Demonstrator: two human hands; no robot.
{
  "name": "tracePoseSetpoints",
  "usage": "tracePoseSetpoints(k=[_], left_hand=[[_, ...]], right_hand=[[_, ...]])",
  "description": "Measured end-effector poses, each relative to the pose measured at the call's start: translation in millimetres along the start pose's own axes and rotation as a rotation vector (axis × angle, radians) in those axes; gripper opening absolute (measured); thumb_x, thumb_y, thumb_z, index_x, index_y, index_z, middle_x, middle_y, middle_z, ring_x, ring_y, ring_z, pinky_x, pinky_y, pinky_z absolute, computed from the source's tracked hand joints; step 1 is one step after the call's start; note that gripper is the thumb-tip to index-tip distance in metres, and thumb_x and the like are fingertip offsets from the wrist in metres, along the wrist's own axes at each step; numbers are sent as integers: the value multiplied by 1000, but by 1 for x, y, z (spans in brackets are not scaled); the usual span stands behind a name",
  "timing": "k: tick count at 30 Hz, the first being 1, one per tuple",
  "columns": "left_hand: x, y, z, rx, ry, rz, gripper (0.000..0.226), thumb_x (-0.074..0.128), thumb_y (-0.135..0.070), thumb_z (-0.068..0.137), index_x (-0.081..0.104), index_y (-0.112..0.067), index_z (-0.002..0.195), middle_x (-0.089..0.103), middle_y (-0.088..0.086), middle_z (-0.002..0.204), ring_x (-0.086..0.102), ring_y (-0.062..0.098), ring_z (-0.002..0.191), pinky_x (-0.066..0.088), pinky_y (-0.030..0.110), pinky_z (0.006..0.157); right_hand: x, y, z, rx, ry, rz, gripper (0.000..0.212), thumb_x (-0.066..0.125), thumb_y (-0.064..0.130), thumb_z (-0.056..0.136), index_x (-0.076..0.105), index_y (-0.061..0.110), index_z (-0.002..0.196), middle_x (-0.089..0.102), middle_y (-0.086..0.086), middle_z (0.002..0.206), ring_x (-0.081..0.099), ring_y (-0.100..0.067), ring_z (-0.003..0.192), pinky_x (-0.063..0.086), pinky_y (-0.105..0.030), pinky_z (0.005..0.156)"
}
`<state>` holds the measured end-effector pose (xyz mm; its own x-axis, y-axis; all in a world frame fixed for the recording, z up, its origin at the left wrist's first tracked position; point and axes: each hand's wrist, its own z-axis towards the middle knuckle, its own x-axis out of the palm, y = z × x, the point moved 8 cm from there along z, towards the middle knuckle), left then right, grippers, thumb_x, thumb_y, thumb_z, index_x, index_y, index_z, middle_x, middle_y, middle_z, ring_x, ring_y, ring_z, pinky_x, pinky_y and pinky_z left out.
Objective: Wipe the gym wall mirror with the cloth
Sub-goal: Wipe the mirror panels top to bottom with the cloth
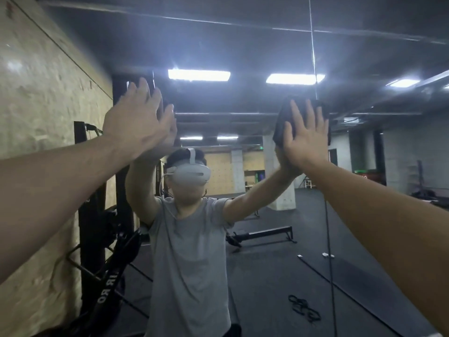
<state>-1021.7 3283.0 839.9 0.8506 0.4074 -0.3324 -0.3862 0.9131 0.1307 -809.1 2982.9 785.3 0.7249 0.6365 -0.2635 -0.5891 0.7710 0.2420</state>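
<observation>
Dark, soft cloth [286,117] is sitting flat against the mirror [255,52], high up near a vertical seam in the glass, and the right hand [303,139] is pressing it there with fingers [297,113] straight and spread, palm flat, nothing curled around the fabric. Over on the other side, the left hand [136,125] is reaching up to the glass too, fingers straight and close together, holding nothing, seemingly bracing. That cloth is looking light and limp, so it is likely to bunch or slide out from under a flat palm; spreading pressure across its middle, as the hand is doing, should keep it from folding. The glass is looking hard and slick, so even, moderate pressure is the sensible call. Reflected in the mirror, the person's raised arms are meeting both hands.
</observation>
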Motion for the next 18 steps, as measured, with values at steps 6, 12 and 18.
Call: tracePoseSetpoints(k=[6,12,18], left_hand=[[6,-2,-33,140,107,75,72,14,-55,92,37,-14,148,34,16,157,37,35,141,40,52,114],[2,13,-57,121,120,172,78,17,-51,85,33,-18,154,25,12,166,22,34,152,25,61,120],[9,40,-63,88,138,135,74,20,-51,92,21,-21,159,18,10,169,19,36,154,25,64,118]], right_hand=[[4,-7,-8,178,-20,68,60,19,46,107,4,38,164,-2,-6,173,-5,-36,158,-5,-57,127],[16,62,-24,131,-21,73,63,18,44,105,3,35,165,-4,-8,173,-7,-40,157,-5,-62,125],[41,203,-63,-224,38,-50,63,15,49,104,0,36,164,-7,-7,173,-13,-39,157,-5,-62,125]])
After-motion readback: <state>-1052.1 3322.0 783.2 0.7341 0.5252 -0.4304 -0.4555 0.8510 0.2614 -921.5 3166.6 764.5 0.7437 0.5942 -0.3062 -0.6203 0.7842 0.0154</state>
